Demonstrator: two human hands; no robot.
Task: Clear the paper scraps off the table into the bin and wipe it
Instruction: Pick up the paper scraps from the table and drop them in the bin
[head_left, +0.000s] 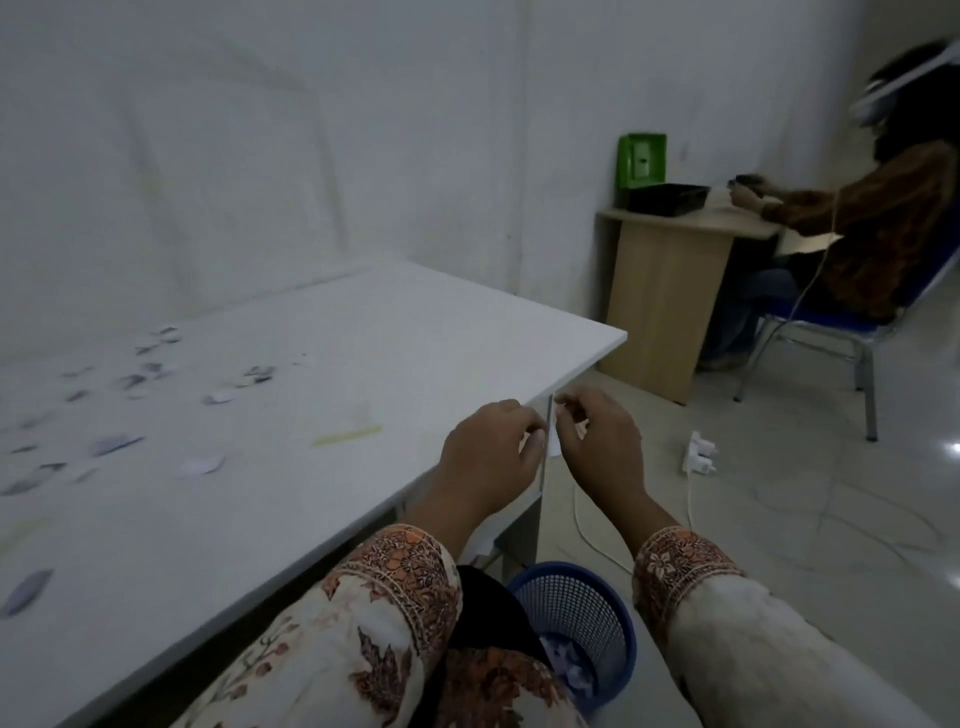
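Observation:
Several paper scraps (200, 464) lie scattered over the left part of the white table (415, 332). A blue mesh bin (621, 605) stands on the floor below the table's right edge, with white scraps inside. Both my hands hover beyond that edge, above and behind the bin. My right hand (597, 447) pinches a small white paper scrap (554, 448) between thumb and fingers. My left hand (488, 457) is close beside it with its fingers curled inward. Whether it holds a scrap is hidden by the fingers.
A yellow strip (347, 435) lies on the table near my hands. A white power strip (701, 453) and cables lie on the tiled floor to the right. Another person sits on a blue chair (831, 322) at a wooden desk (670, 291) at the back right.

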